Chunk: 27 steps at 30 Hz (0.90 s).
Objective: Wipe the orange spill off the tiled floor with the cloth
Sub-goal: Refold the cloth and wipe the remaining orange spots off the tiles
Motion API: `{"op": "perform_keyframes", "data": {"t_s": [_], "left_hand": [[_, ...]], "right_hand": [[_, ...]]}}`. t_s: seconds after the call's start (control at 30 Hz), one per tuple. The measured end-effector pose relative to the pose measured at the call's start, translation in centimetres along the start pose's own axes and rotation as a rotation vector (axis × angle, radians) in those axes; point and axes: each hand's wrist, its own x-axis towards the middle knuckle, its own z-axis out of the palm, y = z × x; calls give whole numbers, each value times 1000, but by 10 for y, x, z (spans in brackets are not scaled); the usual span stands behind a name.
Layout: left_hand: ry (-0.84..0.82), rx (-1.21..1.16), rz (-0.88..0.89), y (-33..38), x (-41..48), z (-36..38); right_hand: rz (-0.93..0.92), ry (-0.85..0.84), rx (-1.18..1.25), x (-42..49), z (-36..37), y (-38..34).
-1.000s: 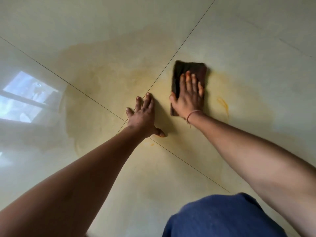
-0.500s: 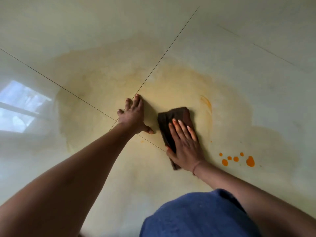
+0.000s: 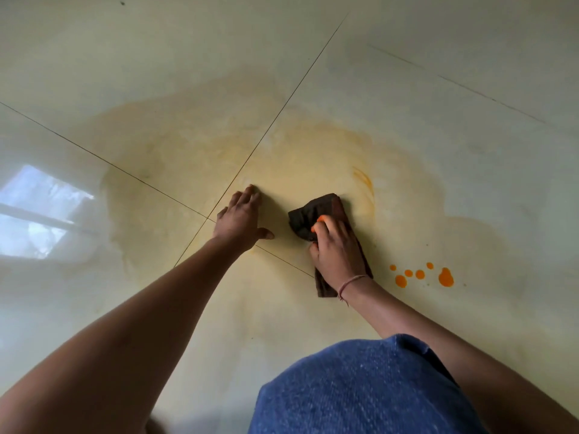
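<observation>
The right fingers (image 3: 326, 227), tips stained orange, are curled into the cloth (image 3: 326, 208), whose far end is bunched under them. The right hand (image 3: 338, 255) covers its middle, and its near end shows beside a thread band (image 3: 351, 280) on the wrist. The left hand (image 3: 241, 219) is pressed flat on the floor (image 3: 470, 104), fingers close together, thumb spread, beside a crossing of two grout lines. The spill (image 3: 297, 161) is smeared as a pale film over four tiles around both hands. Six drops (image 3: 445, 277) lie right of the cloth, apart from it. Unstained tile is seen beyond the film's far edge. One blue-clad knee (image 3: 360, 386) is nearest.
</observation>
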Motion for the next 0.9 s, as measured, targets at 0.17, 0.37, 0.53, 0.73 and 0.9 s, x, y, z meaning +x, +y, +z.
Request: {"op": "perform_keyframes", "data": {"t_s": [0.17,0.37,0.53,0.73,0.9], "left_hand": [[-5,-11,1,3,1,0],[-29,111,25,14,3,-4],[-104,78,109,32,4,5],[-75,63,114,32,1,12],[-75,47,114,31,1,14]], "right_hand": [[501,-15,642,14,-42,8],[742,-80,818,-13,-61,42],[575,112,288,-39,-67,57],[-1,-398,-151,-55,-48,32],[21,-419,-90,-52,-64,42]]}}
